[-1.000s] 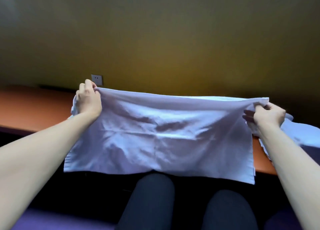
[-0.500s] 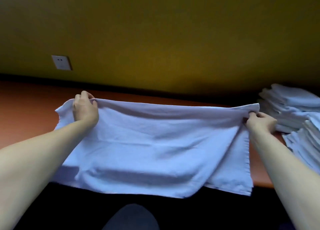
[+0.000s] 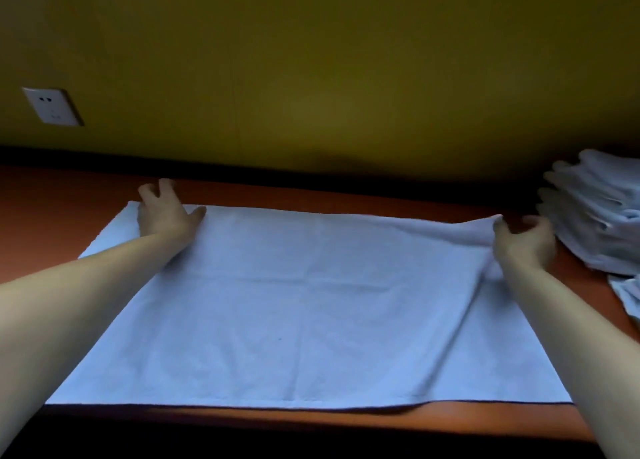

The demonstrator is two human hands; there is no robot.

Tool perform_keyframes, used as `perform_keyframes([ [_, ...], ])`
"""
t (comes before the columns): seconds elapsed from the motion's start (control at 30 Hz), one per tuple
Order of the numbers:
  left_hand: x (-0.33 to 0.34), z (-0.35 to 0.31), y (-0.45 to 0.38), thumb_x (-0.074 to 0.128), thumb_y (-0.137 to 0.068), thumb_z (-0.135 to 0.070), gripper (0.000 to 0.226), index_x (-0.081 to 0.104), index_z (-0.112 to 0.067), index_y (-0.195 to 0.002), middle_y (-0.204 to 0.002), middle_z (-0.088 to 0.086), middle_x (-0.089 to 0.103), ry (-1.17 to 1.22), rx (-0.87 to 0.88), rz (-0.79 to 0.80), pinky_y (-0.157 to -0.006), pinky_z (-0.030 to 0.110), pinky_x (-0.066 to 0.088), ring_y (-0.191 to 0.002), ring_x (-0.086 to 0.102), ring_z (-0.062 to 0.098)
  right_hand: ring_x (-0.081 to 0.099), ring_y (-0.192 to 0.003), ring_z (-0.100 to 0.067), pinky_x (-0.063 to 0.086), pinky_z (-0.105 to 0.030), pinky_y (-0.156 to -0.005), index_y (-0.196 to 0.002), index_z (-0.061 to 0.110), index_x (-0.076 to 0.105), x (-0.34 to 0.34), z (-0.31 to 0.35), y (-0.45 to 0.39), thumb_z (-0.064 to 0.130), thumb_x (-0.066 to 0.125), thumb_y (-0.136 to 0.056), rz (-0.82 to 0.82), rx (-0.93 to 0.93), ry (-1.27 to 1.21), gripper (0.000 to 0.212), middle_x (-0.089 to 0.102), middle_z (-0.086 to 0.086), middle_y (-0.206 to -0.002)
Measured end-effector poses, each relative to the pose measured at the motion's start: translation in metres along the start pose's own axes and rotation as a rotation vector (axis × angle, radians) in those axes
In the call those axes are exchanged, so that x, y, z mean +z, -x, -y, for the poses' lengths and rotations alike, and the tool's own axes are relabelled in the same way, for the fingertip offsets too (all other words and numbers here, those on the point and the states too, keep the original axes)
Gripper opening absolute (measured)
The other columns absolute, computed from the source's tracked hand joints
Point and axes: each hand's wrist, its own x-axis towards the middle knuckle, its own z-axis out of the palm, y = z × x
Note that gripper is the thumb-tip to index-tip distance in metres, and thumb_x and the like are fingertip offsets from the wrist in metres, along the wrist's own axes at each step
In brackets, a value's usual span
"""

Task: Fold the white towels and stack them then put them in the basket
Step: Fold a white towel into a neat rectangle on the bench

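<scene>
The white towel lay flat on the table — left hand and right hand both loose at its far corners — ready, I think, for folding in half.

towel spread on table, stack right

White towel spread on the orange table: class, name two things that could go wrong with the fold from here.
1. The white towel bunches in a ridge by the right hand; folding now may trap that crease.
2. The towel stack sits close beside that hand, so a sweeping fold could knock it.
</scene>
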Motion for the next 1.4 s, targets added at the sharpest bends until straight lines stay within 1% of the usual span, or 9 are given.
perform_keyframes([
  [0.1, 0.007, -0.018, 0.021, 0.064, -0.095, -0.030, 0.042, 0.053, -0.008, -0.130, -0.134, 0.024, 0.046, -0.122, 0.164, 0.012, -0.097, 0.053, 0.044, -0.117, 0.049, 0.047, 0.056, -0.111, -0.035, 0.043, -0.037, -0.095, -0.121, 0.010, 0.059, 0.003, -0.006, 0.015, 0.019, 0.065, -0.088, 0.087, -0.340, 0.074, 0.035, 0.056, -0.019, -0.125],
  [0.2, 0.015, -0.060, 0.071, 0.062, -0.093, -0.021, 0.025, 0.064, -0.011, -0.115, -0.121, 0.020, 0.058, 0.016, 0.446, 0.135, -0.093, 0.045, 0.046, -0.109, 0.055, 0.042, 0.058, -0.119, -0.035, 0.044, -0.041, -0.098, -0.125, 0.023, 0.065, 0.010, -0.011, 0.026, 0.032, 0.056, -0.095, 0.375, -0.575, 0.424, 0.033, 0.063, -0.010, -0.130],
  [0.4, 0.033, -0.151, 0.210, 0.044, -0.086, -0.033, 0.035, 0.068, -0.016, -0.104, -0.106, 0.007, 0.069, 0.172, 1.000, 0.306, -0.084, 0.043, 0.051, -0.094, 0.062, 0.036, 0.038, -0.140, -0.033, 0.031, -0.048, -0.109, -0.149, 0.033, 0.041, 0.001, -0.015, 0.009, 0.045, 0.037, -0.101, 0.602, -0.422, 0.695, 0.050, 0.036, 0.000, -0.159],
  [0.63, 0.060, -0.231, 0.317, 0.057, -0.085, -0.062, 0.053, 0.064, -0.016, -0.111, -0.100, 0.007, 0.058, 0.034, 1.328, 0.429, -0.078, 0.039, 0.039, -0.085, 0.049, 0.029, 0.049, -0.129, -0.040, 0.045, -0.047, -0.104, -0.147, 0.025, 0.045, -0.010, -0.027, -0.033, 0.035, 0.065, -0.088, 0.584, -0.309, 0.594, 0.063, 0.048, -0.014, -0.146],
  [0.77, 0.063, -0.256, 0.340, 0.065, -0.087, -0.040, 0.032, 0.060, -0.013, -0.103, -0.091, 0.010, 0.053, -0.022, 1.293, 0.499, -0.056, 0.035, 0.025, -0.073, 0.051, 0.030, 0.041, -0.139, -0.038, 0.041, -0.043, -0.109, -0.154, 0.014, 0.033, 0.003, -0.012, -0.048, 0.039, 0.068, -0.087, 0.606, -0.194, 0.563, 0.080, 0.039, -0.013, -0.155],
  [0.93, 0.055, -0.263, 0.345, 0.052, -0.085, 0.005, 0.017, 0.048, -0.002, -0.099, -0.080, 0.012, 0.038, -0.004, 1.189, 0.559, -0.046, 0.035, 0.015, -0.070, 0.054, 0.037, 0.060, -0.115, -0.041, 0.048, -0.040, -0.086, -0.139, -0.003, 0.049, 0.017, -0.006, -0.051, 0.036, 0.080, -0.082, 0.538, 0.063, 0.356, 0.076, 0.057, -0.023, -0.135],
  [1.13, 0.023, -0.245, 0.337, 0.056, -0.087, -0.022, 0.020, 0.042, -0.017, -0.100, -0.100, 0.013, 0.063, 0.440, 0.580, 0.832, -0.069, 0.035, 0.041, -0.089, 0.056, 0.038, 0.065, -0.081, -0.029, 0.052, -0.039, -0.077, -0.125, -0.005, 0.062, -0.007, 0.000, -0.060, 0.020, 0.075, -0.088, 0.648, 0.289, -0.102, 0.047, 0.069, -0.017, -0.106],
  [1.27, -0.003, -0.231, 0.327, 0.049, -0.084, -0.034, 0.014, 0.046, -0.021, -0.081, -0.080, 0.002, 0.062, 0.619, 0.289, 0.745, -0.071, 0.035, 0.049, -0.079, 0.057, 0.029, 0.065, -0.068, -0.017, 0.057, -0.025, -0.054, -0.097, 0.006, 0.066, -0.022, 0.025, -0.045, 0.011, 0.064, -0.095, 0.663, 0.288, -0.405, 0.006, 0.068, -0.008, -0.080],
  [1.4, -0.034, -0.205, 0.309, 0.043, -0.090, -0.035, 0.028, 0.045, -0.015, -0.071, -0.064, 0.004, 0.055, 0.756, 0.182, 0.687, -0.068, 0.041, 0.049, -0.067, 0.055, 0.026, 0.065, -0.074, -0.019, 0.053, -0.030, -0.061, -0.100, 0.007, 0.066, -0.021, 0.065, -0.011, 0.015, 0.064, -0.095, 0.655, 0.235, -0.445, 0.009, 0.067, -0.009, -0.089],
])
